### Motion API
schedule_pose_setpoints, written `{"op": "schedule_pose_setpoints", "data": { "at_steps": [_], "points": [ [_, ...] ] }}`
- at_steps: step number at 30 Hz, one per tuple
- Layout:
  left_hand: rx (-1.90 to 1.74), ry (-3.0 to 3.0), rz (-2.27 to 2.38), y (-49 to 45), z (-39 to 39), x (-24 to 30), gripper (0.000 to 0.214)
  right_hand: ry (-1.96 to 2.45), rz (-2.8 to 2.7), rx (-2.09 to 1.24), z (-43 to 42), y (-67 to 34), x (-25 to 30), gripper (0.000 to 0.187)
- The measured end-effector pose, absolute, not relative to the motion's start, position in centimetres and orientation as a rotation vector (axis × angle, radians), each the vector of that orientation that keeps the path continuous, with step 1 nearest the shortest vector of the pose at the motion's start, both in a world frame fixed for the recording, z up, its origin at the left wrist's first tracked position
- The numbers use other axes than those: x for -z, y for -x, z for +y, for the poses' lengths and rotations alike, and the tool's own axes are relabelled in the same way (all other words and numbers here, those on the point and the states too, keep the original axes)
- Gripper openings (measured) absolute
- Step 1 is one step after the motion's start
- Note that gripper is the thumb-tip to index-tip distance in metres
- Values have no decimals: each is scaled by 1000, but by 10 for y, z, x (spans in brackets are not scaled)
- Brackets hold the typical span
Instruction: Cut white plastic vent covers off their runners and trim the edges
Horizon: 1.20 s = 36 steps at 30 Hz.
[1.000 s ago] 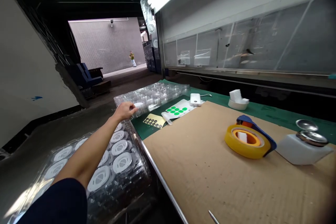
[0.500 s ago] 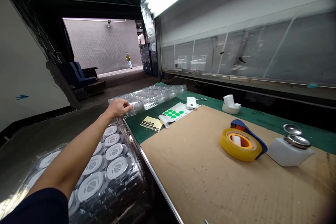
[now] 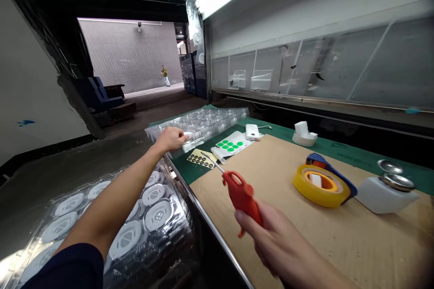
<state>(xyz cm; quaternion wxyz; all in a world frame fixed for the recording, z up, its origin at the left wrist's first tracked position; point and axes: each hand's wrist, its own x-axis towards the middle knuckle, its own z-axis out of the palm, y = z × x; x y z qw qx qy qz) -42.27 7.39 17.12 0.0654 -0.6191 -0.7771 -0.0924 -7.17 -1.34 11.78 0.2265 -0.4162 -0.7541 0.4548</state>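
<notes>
My left hand [image 3: 173,138] reaches far out to the stack of clear plastic trays [image 3: 203,123] at the table's far left corner. Its fingers are curled round a white round part [image 3: 186,135] lying on the top tray. My right hand [image 3: 281,244] is low in front, wrapped round the handle of a red air blow gun [image 3: 242,195]. The gun's thin metal nozzle [image 3: 212,162] points towards the trays.
A wrapped stack of trays with white round grilles [image 3: 135,216] sits below the table's left edge. On the brown cardboard mat [image 3: 305,235] lie a yellow tape roll [image 3: 320,185] and a white dispenser bottle [image 3: 389,189]. Sticker sheets [image 3: 230,144], a white power bank [image 3: 252,131]. A distant person [image 3: 164,74].
My right hand has come up into view holding the red blow gun. My left hand stays closed at the top clear tray, shifted slightly with the head's movement.
</notes>
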Motion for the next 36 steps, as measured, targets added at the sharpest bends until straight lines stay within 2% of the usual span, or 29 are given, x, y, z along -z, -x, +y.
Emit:
{"op": "schedule_pose_setpoints", "data": {
  "at_steps": [5,10,28,36],
  "points": [
    [249,1859,-2369,427,71,-172,32,1004,-2192,-1244,6,150,-114,22],
    [224,1880,-2367,432,73,-173,32,1006,-2243,-1231,-3,180,-100,16],
    [236,1937,-2318,427,72,-175,30,1136,-2341,-1210,-4,203,-83,8],
    [190,1950,-2309,427,67,-167,31,1032,-2301,-1353,-3,163,-97,16]
  ]
}}
